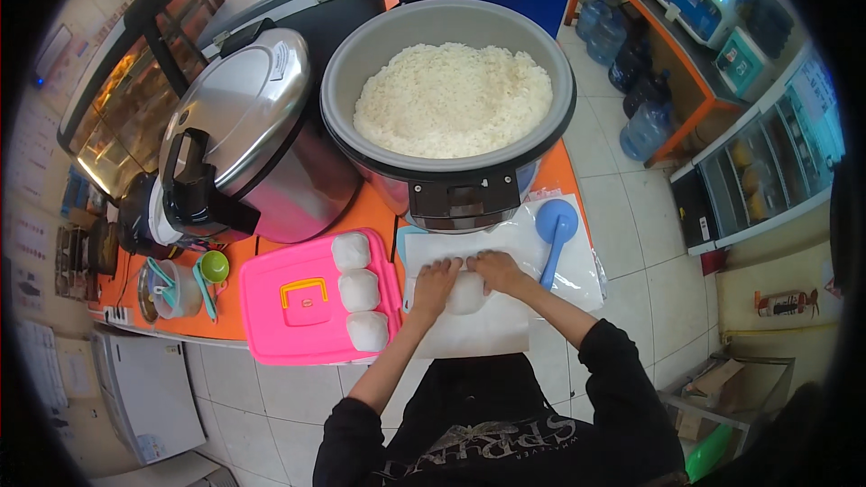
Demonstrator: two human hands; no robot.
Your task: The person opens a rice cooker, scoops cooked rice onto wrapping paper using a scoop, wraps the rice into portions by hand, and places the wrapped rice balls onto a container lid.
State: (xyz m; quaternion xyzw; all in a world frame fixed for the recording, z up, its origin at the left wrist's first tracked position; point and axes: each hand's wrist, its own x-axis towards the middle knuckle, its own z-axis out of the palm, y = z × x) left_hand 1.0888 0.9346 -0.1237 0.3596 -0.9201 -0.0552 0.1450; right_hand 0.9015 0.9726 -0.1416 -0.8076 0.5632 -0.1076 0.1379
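We have a rice portion (pixel 467 293) just below the middle of the frame, lying on a white wrapping sheet (pixel 469 329) and pressed between both our hands. Our left hand (pixel 436 281) cups it from the left with fingers curled over its top, and our right hand (pixel 498 271) does the same from the right; both are closed loosely around the lump rather than spread flat, and the fingertips nearly meet above it. From here we judge the main risk to be uneven pressure: if one hand squeezes harder, the portion could split or smear onto the sheet, and grains may stick to our bare fingers and pull the surface apart. The sheet reaches the counter's near edge, so a push toward us could slide it, and the portion with it, off the front. Just to the right lies a blue rice paddle (pixel 554 227) on a clear plastic film, close enough for our right wrist to knock. To the left, a pink plastic lid (pixel 289 307) carries three wrapped rice portions (pixel 359 290) in a column along its right side; a stray left elbow might nudge them. Above, in the upper middle, the open rice cooker (pixel 448 99) stands full of white rice, its front almost touching the sheet, and a closed steel cooker (pixel 248 126) sits at upper left.
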